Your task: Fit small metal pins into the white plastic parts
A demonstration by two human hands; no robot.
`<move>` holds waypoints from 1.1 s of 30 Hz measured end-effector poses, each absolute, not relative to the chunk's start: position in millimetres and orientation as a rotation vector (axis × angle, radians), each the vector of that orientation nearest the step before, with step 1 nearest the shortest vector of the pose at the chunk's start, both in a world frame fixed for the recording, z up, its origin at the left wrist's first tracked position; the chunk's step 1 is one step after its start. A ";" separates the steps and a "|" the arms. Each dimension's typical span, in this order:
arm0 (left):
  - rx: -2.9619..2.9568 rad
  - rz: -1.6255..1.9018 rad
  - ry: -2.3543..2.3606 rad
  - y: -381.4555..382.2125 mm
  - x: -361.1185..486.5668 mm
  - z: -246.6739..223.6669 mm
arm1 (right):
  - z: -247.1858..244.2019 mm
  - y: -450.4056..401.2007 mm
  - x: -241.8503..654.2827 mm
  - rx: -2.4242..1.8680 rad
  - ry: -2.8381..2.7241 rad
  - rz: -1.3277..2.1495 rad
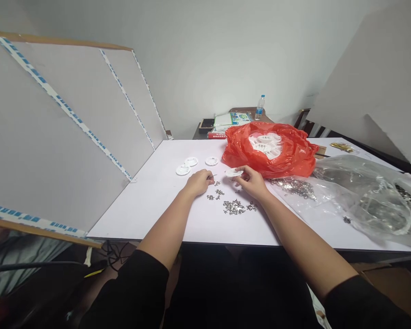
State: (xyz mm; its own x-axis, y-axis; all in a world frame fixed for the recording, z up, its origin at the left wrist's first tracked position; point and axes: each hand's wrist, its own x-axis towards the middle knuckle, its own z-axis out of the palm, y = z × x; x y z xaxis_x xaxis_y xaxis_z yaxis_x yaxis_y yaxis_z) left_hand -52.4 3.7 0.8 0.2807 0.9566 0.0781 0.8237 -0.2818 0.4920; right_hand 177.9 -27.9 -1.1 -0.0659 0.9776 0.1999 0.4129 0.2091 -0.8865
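Note:
My right hand (252, 183) grips a white round plastic disc (233, 172) by its edge, a little above the table. My left hand (199, 183) is closed in a pinch beside it, with a small thin metal piece (215, 176) at the fingertips whose kind I cannot make out. Between and in front of my hands lie loose small metal pieces (234, 207), the largest pile nearer to me. Three similar white discs, one of them a flat disc (211, 161), rest on the table beyond my left hand.
A red plastic bag (270, 169) full of white discs (267, 142) stands at the back right. Clear plastic bags (356, 196) with metal pieces spread over the right side. A white partition (71, 132) borders the left. A water bottle (260, 108) stands behind the table.

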 end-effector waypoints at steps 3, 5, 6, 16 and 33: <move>2.155 0.519 1.601 4.1 -52.3 1.0 | -1.5 -27.4 178.9 -1.336 -1.629 0.838; 2.115 0.502 1.602 3.1 -51.7 1.9 | -2.1 -26.8 180.1 -1.329 -1.647 0.825; 2.106 0.492 1.606 2.5 -51.3 2.5 | -2.6 -26.5 180.8 -1.322 -1.655 0.820; 2.091 0.615 1.518 3.6 -54.1 4.9 | -2.7 -26.4 181.1 -1.322 -1.673 0.815; 2.171 0.451 0.953 -6.4 -51.7 12.3 | -3.0 -26.7 181.5 -1.290 -1.691 0.776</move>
State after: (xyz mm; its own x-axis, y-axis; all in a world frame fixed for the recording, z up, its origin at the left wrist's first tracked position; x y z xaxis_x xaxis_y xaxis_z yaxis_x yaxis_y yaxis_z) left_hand -51.7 -6.4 12.3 0.6668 0.7446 0.0307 0.4962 -0.4743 0.7272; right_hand 181.5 -26.7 -3.0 -0.1069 0.9612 0.2543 0.4343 0.2752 -0.8577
